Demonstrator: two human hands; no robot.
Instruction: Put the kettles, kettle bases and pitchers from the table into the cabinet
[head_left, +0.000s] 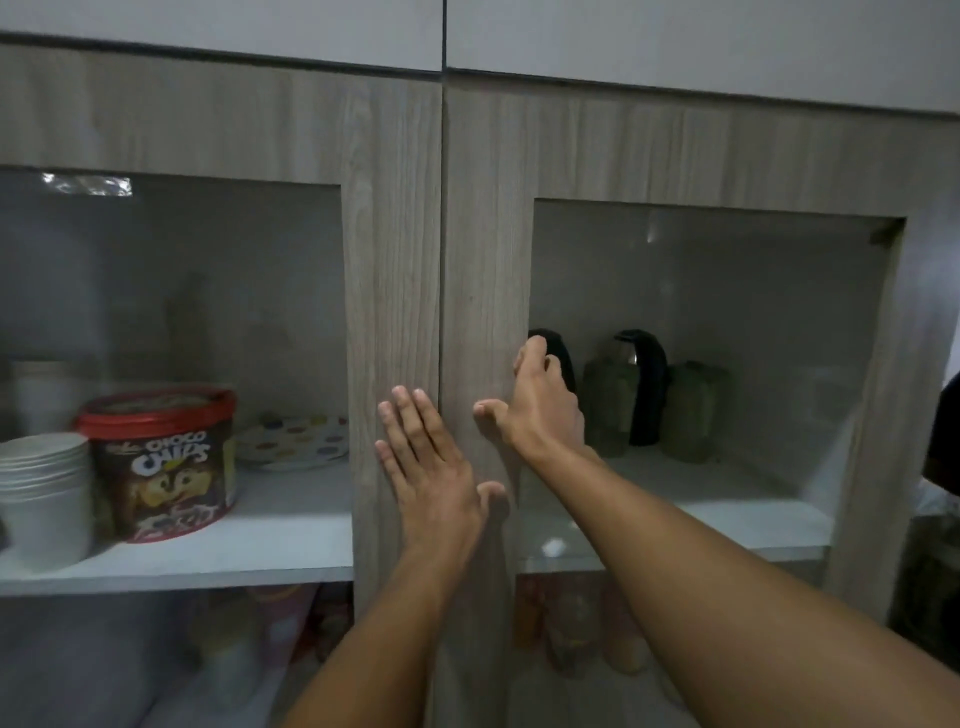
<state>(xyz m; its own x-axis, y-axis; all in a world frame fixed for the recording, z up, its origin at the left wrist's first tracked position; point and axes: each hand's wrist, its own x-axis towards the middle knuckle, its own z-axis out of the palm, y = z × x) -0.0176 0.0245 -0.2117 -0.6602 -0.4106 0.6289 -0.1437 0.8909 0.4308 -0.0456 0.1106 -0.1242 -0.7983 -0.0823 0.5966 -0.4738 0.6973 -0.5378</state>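
I face a wood-grain cabinet with two glass-paned doors, both closed. My left hand (431, 462) lies flat with fingers spread on the left door's frame (395, 260) by the centre seam. My right hand (540, 400) presses on the right door's frame (483, 260), fingers curled around its inner edge at the glass. Behind the right pane, on the shelf (727, 499), stand greenish clear pitchers (608, 405) (693, 410) with black handles (649, 384). A further black handle (563, 358) shows just behind my right hand. Neither hand holds an object.
Behind the left glass sit a red-lidded Choco Chips tub (161, 462), a stack of white bowls (44, 499) and a dotted plate (293, 441). Blurred jars fill the lower shelf (571, 634). White upper doors (675, 41) run above. A dark object (945, 436) is at the right edge.
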